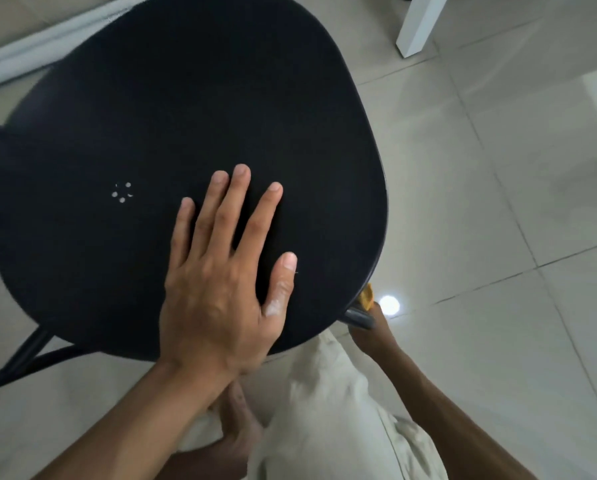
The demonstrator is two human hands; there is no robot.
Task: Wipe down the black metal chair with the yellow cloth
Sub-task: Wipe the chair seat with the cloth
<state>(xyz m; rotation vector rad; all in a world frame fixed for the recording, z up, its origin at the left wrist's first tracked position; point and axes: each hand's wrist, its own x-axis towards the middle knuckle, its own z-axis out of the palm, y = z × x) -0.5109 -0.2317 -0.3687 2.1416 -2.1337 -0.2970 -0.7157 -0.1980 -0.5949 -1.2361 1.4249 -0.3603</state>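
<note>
The black chair fills my view; it looks stiff, smooth and heavy enough to stay put, and is best steadied from above. My left hand lies flat and spread on its seat. My right hand reaches under the edge by a leg, its fingers hidden, so I cannot tell its grip. The soft yellow cloth peeks out there.

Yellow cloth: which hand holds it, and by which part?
Right hand appears to hold the yellow cloth at the chair leg; which part is hidden. Left hand lies flat.
</note>
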